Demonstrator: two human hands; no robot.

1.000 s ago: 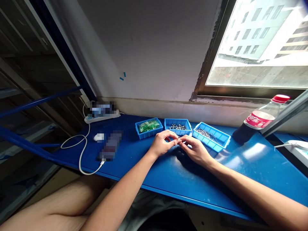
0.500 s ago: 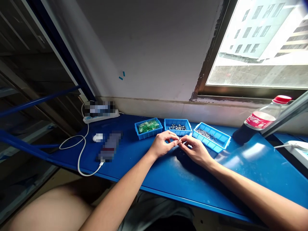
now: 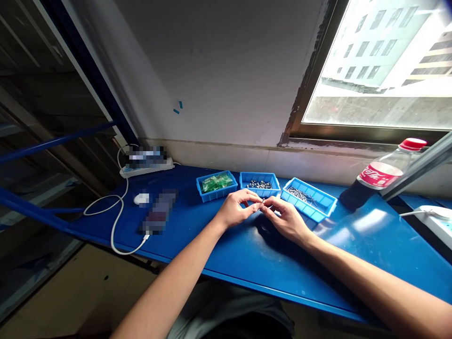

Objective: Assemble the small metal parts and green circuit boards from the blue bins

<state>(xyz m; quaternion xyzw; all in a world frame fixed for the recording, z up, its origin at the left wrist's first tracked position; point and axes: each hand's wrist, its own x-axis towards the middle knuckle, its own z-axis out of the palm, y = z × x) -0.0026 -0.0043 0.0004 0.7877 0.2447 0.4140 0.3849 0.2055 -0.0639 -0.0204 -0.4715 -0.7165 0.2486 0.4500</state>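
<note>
A small piece (image 3: 263, 201) pinched between my two hands

My left hand (image 3: 237, 208) and right hand (image 3: 284, 217) meet above the blue counter (image 3: 268, 268), fingers closed on the piece; its shape is mostly hidden. A light, steady pinch, with both fingertips aligned, should suit something so tiny. Just beyond stand three blue trays: green pieces (image 3: 216, 181) left, dark metal pieces (image 3: 259, 184) centre, thin metal pins (image 3: 299, 196) right.
</note>
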